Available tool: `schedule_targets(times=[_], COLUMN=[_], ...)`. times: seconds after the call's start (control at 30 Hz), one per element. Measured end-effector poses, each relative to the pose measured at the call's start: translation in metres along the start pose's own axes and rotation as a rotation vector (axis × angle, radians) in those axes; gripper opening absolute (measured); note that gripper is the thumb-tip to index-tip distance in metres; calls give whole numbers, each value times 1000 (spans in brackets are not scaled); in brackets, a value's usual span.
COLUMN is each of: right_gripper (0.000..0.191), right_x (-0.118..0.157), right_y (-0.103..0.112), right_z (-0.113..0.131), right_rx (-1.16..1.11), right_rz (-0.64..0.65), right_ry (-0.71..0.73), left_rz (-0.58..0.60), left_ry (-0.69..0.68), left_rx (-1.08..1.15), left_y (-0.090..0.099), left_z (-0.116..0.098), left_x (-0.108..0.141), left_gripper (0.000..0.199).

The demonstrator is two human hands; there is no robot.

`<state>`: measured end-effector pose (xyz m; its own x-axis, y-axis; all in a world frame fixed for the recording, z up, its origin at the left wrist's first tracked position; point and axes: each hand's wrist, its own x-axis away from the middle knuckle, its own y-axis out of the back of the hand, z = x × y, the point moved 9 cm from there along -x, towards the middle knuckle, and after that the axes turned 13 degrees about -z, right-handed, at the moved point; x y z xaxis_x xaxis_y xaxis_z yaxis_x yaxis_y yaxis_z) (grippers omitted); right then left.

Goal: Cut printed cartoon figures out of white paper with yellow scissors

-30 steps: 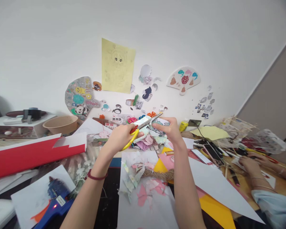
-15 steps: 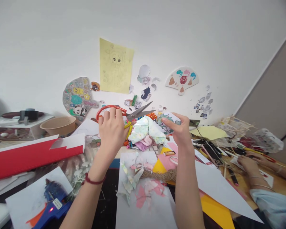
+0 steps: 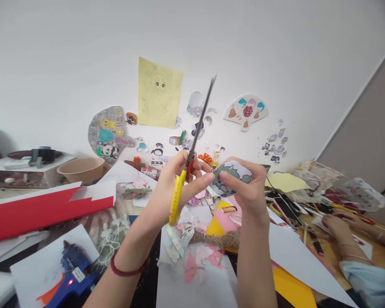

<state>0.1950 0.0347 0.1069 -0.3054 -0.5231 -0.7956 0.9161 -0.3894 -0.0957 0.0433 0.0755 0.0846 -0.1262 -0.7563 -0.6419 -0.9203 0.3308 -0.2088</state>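
A: How are the person's hands set?

B: The left hand [image 3: 170, 185] carries the scissors [image 3: 192, 149] hooked on its fingers, blades pointing up and apparently together, yellow handle hanging below. Its thumb and fingertips reach to the left edge of the paper cut-out [image 3: 231, 168]; whether they pinch it or merely touch, nobody can tell from this view. The right hand [image 3: 253, 182] grips the cut-out, thumb in front and the other fingers behind.

A: What makes for good handling there?

B: A light, flat grip, probably, since paper like that should crease if the thumb presses hard on one spot. With the left fingertips so near the edge, the blades are best kept together and aimed away from the right hand. Where blades meet paper, turning the sheet rather than the scissors ought to give a smoother outline.

A: And where is the cut-out?

B: Up in the air, right of the scissors, above the pink scraps [image 3: 190, 266] on the white sheet [image 3: 195, 293].

A: How does it look?

B: White paper bearing a cartoon creature in grey-green with dark outlines, a pale horn-like point on top and a purplish eye beside the right thumb. A white margin shows along the upper right. The thumb covers part of the figure.
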Motion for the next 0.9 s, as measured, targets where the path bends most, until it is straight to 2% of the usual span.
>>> schedule_targets(times=[0.1, 0.2, 0.27, 0.37, 0.43, 0.57, 0.67, 0.77, 0.9], right_gripper=[12, 10, 11, 18, 19, 18, 21, 23, 26], right_x=[2, 2, 2, 7, 10, 12, 16, 18, 14], right_y=[-3, -2, -2, -7, -8, -2, -6, -7, -3], right_z=[1, 2, -3, -15, -18, -22, -26, -28, -21], right_rx=[-31, -32, -11, -30, -64, -51, -30, -33, -42], right_rz=[3, -18, -12, 101, 144, 140, 224, 254, 193], right_ry=[24, 18, -60, -239, -309, -354, -399, -433, -380], left_rz=[-21, -91, -158, -204, -182, -70, -19, -44, -67], left_ry=[-35, -114, -156, -163, -138, -92, -53, -13, -17], left_rx=[4, -80, -117, -90, -67, -74, -54, -41, -79], left_y=[-2, 3, 8, 12, 12, 11, 11, 13, 14], left_z=[-8, -13, -16, -18, -19, -21, -19, -16, -16], left_x=[4, 5, 5, 6, 5, 2, 0, 0, 1], left_gripper=[27, 27, 28, 28, 27, 25, 26, 26, 27])
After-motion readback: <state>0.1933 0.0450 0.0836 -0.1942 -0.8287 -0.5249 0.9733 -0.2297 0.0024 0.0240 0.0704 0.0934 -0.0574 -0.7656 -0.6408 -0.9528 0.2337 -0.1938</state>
